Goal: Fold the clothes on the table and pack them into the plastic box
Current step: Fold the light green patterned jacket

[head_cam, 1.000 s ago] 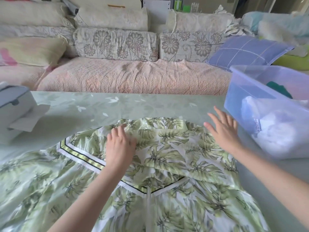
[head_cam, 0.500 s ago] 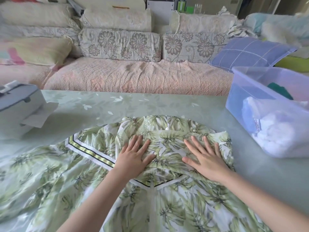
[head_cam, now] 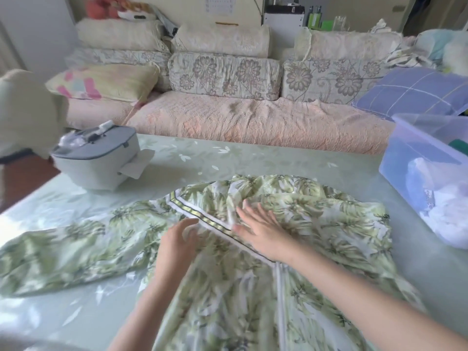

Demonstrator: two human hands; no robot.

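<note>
A green leaf-print garment (head_cam: 316, 224) with a white and green striped band lies spread over the table, its top part folded toward me. My right hand (head_cam: 263, 231) lies flat on the fabric over the striped band, fingers straight. My left hand (head_cam: 177, 243) hovers just left of it above the cloth, fingers loosely bent and blurred by motion. A clear plastic box (head_cam: 405, 158) stands at the right edge of the table with white folded clothes and something green inside.
A grey tissue box (head_cam: 98, 160) with a tissue sticking out stands at the back left of the pale green table (head_cam: 228, 158). Behind the table runs a sofa (head_cam: 240, 117) with floral cushions and a blue checked pillow (head_cam: 415, 92).
The view has swung left. My right hand slid left across the fabric onto the striped band. My left hand lifted off the cloth and drew back toward me.
</note>
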